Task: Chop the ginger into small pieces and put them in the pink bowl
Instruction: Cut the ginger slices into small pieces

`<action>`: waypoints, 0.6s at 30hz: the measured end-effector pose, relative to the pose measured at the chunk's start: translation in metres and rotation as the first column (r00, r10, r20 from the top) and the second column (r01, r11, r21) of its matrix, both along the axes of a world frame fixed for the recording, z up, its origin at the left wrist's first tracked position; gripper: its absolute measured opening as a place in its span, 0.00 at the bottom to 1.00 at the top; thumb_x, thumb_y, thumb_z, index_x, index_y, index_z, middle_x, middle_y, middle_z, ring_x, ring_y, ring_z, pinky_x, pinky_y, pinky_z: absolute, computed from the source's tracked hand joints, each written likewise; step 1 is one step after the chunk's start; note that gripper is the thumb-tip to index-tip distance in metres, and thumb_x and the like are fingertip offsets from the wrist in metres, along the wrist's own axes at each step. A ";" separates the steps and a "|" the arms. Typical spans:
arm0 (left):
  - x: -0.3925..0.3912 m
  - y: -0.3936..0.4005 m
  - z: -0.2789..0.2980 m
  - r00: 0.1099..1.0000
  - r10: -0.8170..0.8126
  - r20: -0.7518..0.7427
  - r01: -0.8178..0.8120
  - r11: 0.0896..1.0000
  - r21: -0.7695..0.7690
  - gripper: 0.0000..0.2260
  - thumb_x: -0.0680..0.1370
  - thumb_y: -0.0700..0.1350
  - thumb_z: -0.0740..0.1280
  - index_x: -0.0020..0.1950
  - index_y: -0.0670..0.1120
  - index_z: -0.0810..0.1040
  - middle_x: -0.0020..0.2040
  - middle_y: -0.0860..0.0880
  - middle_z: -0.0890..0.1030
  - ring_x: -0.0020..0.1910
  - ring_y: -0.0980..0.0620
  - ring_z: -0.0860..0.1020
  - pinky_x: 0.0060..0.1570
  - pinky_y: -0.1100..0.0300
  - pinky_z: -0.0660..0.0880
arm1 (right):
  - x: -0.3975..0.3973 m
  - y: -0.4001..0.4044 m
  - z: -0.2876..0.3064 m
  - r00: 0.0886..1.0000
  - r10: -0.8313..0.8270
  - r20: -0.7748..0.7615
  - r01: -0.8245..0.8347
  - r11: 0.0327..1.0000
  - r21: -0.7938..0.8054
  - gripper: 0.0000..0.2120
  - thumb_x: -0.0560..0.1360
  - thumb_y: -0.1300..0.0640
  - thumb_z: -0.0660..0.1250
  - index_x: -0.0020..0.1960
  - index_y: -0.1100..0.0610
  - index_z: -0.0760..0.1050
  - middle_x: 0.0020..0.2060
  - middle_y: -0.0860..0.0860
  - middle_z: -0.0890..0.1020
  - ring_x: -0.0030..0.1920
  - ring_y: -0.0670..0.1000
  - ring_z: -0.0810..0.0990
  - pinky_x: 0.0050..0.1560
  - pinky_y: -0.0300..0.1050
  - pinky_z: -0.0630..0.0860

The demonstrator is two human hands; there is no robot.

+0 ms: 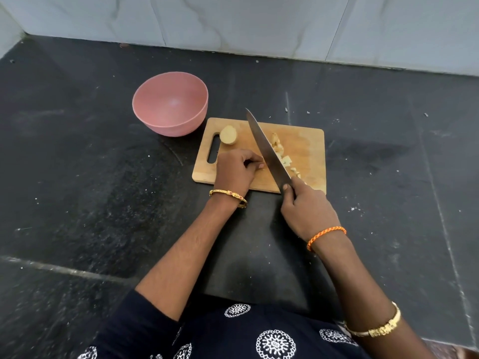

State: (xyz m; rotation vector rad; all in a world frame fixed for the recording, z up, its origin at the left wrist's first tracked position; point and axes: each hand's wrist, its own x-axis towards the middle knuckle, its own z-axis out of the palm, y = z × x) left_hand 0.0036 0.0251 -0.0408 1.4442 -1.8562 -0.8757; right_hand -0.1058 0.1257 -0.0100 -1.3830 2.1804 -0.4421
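A wooden cutting board (308,141) lay on a dark stone counter (77,164), with a pink bowl (169,106) standing just beside its far left corner, holding nothing visible. The right hand (307,211) was wrapped around the handle of a long knife (267,149), thumb laid along the base of the blade, which slanted across the board with its tip toward the wall (233,19). The left hand (237,169) rested on the board, fingers curled and bunched at the left face of the blade; whatever they pinched was hidden. Small ginger pieces (286,160) lay to the right of the blade. A larger ginger chunk (228,135) sat near the board's handle slot (213,149).
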 end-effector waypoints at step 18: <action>0.002 0.000 0.008 0.997 -0.005 0.077 0.002 0.999 0.033 0.06 0.73 0.39 0.70 0.48 0.43 0.83 0.46 0.50 0.83 0.45 0.59 0.76 0.49 0.73 0.66 | -0.004 0.037 0.013 0.994 -0.076 0.079 0.077 0.997 -0.010 0.12 0.80 0.50 0.53 0.43 0.54 0.69 0.33 0.54 0.75 0.39 0.60 0.76 0.43 0.52 0.76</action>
